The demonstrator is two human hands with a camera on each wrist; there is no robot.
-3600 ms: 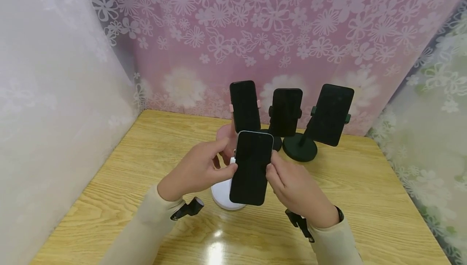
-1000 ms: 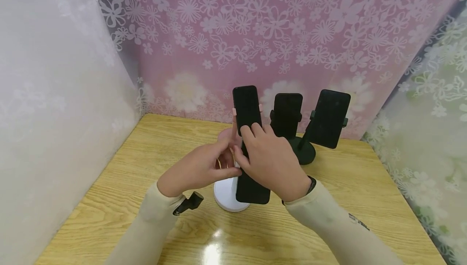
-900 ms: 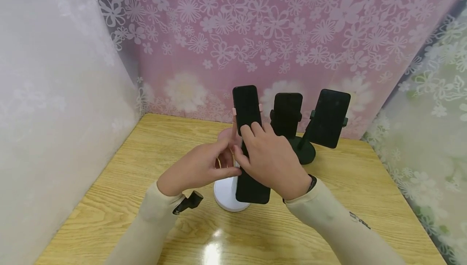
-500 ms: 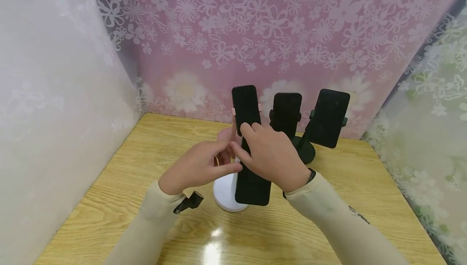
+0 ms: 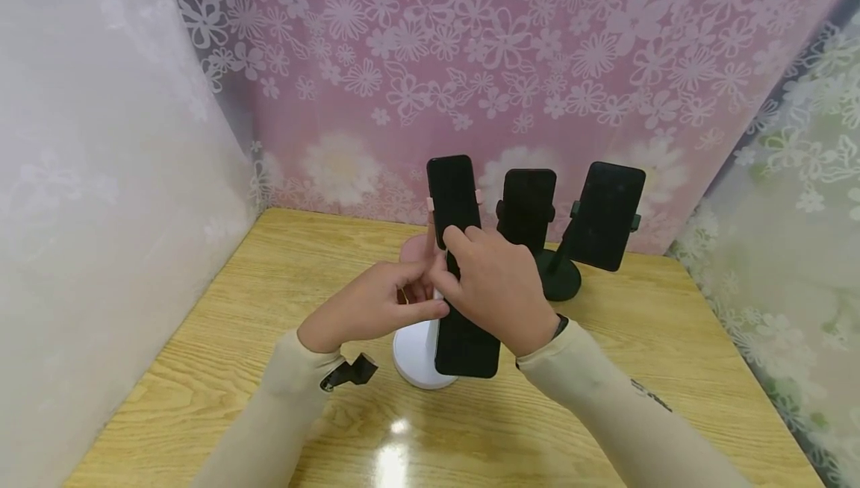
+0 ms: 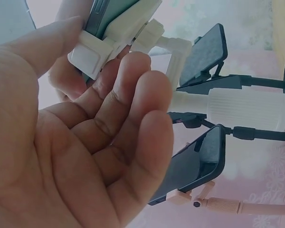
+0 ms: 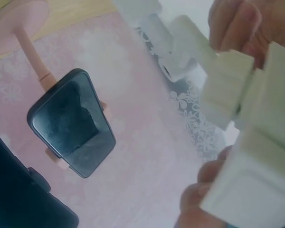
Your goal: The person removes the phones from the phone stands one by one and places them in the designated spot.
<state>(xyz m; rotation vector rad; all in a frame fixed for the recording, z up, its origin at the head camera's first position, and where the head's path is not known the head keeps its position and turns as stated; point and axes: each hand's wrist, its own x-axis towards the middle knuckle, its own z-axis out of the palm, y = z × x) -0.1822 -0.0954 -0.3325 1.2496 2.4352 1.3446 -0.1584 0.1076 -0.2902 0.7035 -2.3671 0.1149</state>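
A dark-screened phone (image 5: 466, 346) sits upright in the clamp of a white phone stand, whose round base (image 5: 416, 357) stands on the table. My left hand (image 5: 376, 301) is at the phone's left side, thumb on the edge and fingers curled behind. In the left wrist view that thumb presses the end of the white clamp (image 6: 90, 52), with fingertips at its underside. My right hand (image 5: 500, 290) lies across the phone's upper half, fingers bent over the top, thumb at the left edge. The right wrist view shows the clamp's back (image 7: 228, 85) close up.
Behind stand three more phones in holders: one on a pink stand (image 5: 413, 248), a middle phone (image 5: 528, 201) on a black holder, and a right phone (image 5: 610, 216) on a dark green stand (image 5: 561, 283). A floral curtain (image 5: 470, 85) hangs behind the wooden table (image 5: 269, 398).
My right hand has gone from the phone's right edge to across its upper half. During the last second both hands shift only slightly, and the phone stays in about the same place.
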